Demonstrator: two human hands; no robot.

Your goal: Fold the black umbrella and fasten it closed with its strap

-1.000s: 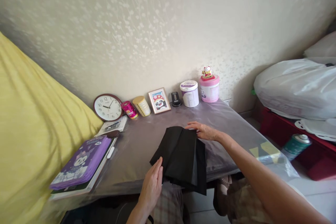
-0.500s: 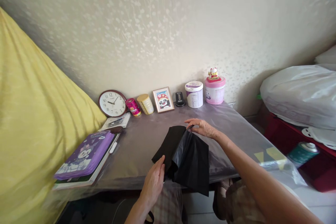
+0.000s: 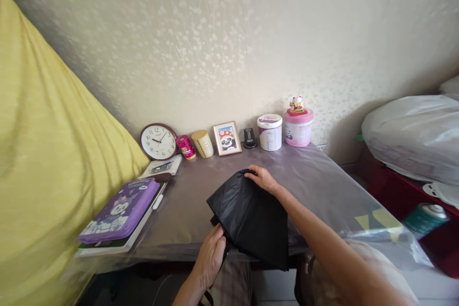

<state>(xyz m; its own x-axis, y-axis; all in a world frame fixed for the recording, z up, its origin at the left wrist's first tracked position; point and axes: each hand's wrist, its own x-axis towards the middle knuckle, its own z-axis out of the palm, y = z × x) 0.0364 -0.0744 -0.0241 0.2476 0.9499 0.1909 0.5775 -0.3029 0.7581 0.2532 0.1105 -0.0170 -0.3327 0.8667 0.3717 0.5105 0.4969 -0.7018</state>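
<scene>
Black umbrella (image 3: pixel 255 222), its pleated canopy loose, lies at the lower centre of the frame, partly over the table's near edge, with its lowest corner hanging past it. At the bottom, the left hand (image 3: pixel 211 256) has its fingers close together around the gathered dark end (the handle itself is mostly hidden), and a black strap (image 3: pixel 208 297) shows by that wrist. Further up, the right hand (image 3: pixel 263 179) pinches the canopy's upper part between thumb and bent fingers.

If the right pinch loosens, the slick-looking fabric could flop open and its folds lose their order; if the left grip relaxes, the overhanging part could draw the umbrella off the table (image 3: pixel 190 201). Pulling one panel too hard might crease it or strain a rib.

At centre left, a purple cartoon case (image 3: pixel 120 210) rests on books, well apart from the fabric. Farther back, a round clock (image 3: pixel 158 141), a panda picture frame (image 3: pixel 228 138) and a pink-lidded tub (image 3: pixel 299 131) stand along the wall, beyond the canopy.
</scene>
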